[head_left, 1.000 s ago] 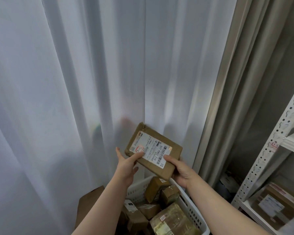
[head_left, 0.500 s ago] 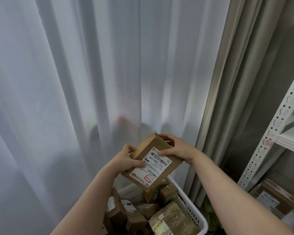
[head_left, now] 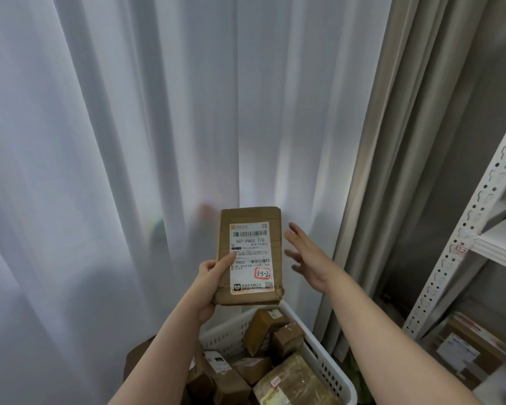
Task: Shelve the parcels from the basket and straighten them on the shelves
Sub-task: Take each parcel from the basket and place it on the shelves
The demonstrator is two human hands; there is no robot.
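Observation:
A flat brown cardboard parcel [head_left: 249, 226] with a white shipping label marked 3-3-2 stands upright in front of me. My left hand [head_left: 212, 277] grips its lower left edge, thumb across the label. My right hand [head_left: 308, 255] hovers just right of the parcel with fingers spread, not touching it. Below, a white plastic basket [head_left: 330, 372] holds several more brown parcels [head_left: 263, 331].
White sheer curtains fill the background, with a beige curtain [head_left: 400, 141] to the right. A white metal shelf unit [head_left: 462, 244] stands at the far right; labelled parcels [head_left: 465, 346] lie on its low shelf. A brown box [head_left: 135, 358] sits left of the basket.
The parcel has been turned upright with its label facing me. My right hand has let go and moved off to the right, leaving my left hand alone on it.

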